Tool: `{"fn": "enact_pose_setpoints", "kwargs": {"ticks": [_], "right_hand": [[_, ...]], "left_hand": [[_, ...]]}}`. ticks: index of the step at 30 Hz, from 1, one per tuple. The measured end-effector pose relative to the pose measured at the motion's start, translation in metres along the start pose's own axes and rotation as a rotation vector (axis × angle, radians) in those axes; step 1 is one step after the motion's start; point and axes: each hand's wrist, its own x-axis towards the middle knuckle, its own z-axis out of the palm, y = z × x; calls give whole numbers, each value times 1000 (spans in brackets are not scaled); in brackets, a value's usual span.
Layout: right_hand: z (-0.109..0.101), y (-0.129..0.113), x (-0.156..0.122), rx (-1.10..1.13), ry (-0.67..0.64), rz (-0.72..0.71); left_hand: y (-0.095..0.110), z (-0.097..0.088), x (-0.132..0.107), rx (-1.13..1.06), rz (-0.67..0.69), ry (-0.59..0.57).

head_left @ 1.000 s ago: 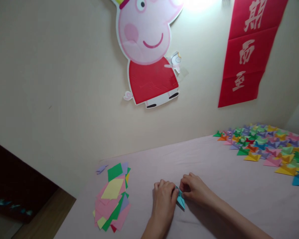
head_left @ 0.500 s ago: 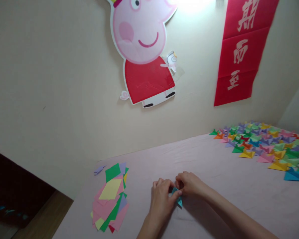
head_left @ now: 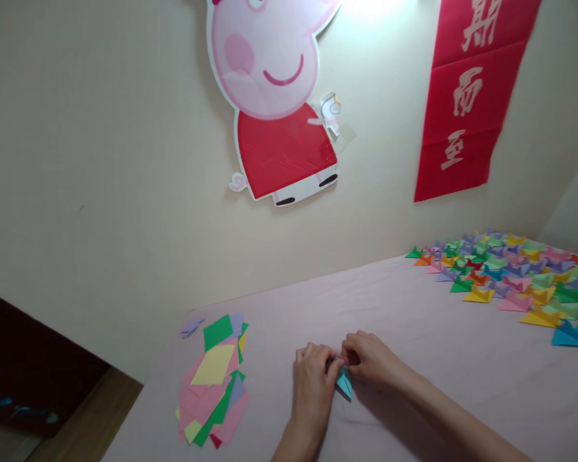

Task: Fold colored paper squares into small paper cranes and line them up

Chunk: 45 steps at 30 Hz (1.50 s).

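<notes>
A small light-blue piece of folded paper lies between my hands, its pointed end toward me. My left hand grips its left upper edge between thumb and fingers. From the right, my right hand pinches at the paper's far end with curled fingers. The fingers hide the upper part of the paper. Left of my hands is a loose pile of coloured paper sheets, in pink, yellow, green and purple.
Rows of folded paper figures in many colours stand at the back right of the pink-covered surface. One small purple folded piece lies beyond the pile. A wall with a pig cutout and a red banner rises behind.
My left thumb has shifted up along the light-blue paper, so more of its pointed end shows. Both hands stay close together at the paper. The view has tilted slightly.
</notes>
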Motion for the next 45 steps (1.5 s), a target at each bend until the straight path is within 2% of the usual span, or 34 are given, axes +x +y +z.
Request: {"fn": "enact_pose_setpoints", "kwargs": {"ticks": [9, 14, 16, 20, 22, 27, 32, 36, 45], "right_hand": [[15, 10, -1, 155, 98, -49], [16, 14, 1, 355, 181, -44], [16, 16, 4, 451, 209, -39], [18, 16, 6, 587, 237, -47], [18, 14, 4, 611, 245, -60], [15, 9, -1, 563, 275, -117], [14, 7, -4, 502, 287, -155], [15, 7, -4, 469, 292, -164], [18, 17, 0, 388, 288, -216]], "left_hand": [[3, 2, -2, -1, -7, -32], [-1, 1, -6, -32, -123, -41], [-3, 3, -4, -122, -186, -19], [-7, 13, 2, -558, -250, -64], [-8, 19, 3, -669, -282, -77], [-5, 18, 2, -503, -339, -63], [5, 7, 1, -359, -277, -8], [7, 7, 1, -358, -258, -3], [-2, 9, 3, -452, -260, -31]]}}
